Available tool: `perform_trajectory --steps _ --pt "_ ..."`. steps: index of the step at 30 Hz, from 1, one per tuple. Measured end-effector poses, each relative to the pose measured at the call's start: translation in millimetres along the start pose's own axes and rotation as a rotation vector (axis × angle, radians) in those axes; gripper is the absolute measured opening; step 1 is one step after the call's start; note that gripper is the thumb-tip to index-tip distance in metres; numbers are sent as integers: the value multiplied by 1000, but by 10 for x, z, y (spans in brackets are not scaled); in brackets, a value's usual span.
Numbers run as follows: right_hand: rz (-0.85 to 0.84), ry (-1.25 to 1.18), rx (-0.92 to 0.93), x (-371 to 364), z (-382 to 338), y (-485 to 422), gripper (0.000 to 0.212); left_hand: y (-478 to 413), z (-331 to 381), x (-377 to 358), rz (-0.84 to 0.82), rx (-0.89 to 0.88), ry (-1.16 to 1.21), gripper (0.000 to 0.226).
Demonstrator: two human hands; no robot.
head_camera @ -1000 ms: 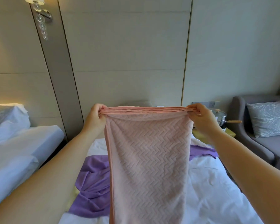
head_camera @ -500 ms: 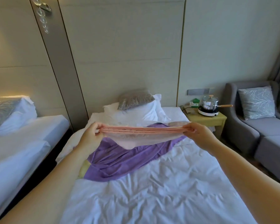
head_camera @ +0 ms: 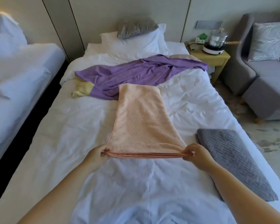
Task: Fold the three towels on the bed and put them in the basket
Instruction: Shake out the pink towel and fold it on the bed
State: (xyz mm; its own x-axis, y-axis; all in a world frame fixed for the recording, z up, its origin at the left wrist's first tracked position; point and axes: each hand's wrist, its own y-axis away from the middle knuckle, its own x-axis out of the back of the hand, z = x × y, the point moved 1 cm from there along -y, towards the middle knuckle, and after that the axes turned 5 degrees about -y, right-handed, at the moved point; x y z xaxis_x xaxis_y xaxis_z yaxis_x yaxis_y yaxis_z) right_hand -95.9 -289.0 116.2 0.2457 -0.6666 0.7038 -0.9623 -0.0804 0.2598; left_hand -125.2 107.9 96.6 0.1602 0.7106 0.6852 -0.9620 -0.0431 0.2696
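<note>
Long towel lies lengthwise along the middle of the bed, its far end overlapping a crumpled towel spread crosswise behind it. Folded towel lies at right, near the bed's edge. Pillows sit at the head; nightstand stands right.

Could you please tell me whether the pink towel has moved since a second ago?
Yes. The pink towel has come down from hanging in the air to lie flat on the bed, its near edge pinched by both hands.
</note>
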Motion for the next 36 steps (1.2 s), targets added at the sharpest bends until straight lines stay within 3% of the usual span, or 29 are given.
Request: perform_trajectory --steps 10,20,24,27,30,33,36 --pt "-73 140 36 -920 806 1109 18 1312 -802 -969 91 30 -378 26" --pt "27 204 95 -1427 1359 1675 8 1947 -1225 -1557 236 -26 -406 16" --pt "-6 231 106 -1582 1507 1730 13 2020 -1348 -1700 197 -54 -474 18" --pt "-147 91 -52 -1600 1533 1691 15 1957 -1383 -1633 80 -94 -574 21" --pt "-21 -35 -47 -1472 1390 1577 16 1818 -1270 -1481 174 -156 -507 15" --pt "43 166 100 -1458 1175 1349 42 1553 -1040 -1423 289 -209 -486 32" --pt "-155 301 77 -1644 1017 1080 70 1232 -874 -1543 137 -262 -586 57"
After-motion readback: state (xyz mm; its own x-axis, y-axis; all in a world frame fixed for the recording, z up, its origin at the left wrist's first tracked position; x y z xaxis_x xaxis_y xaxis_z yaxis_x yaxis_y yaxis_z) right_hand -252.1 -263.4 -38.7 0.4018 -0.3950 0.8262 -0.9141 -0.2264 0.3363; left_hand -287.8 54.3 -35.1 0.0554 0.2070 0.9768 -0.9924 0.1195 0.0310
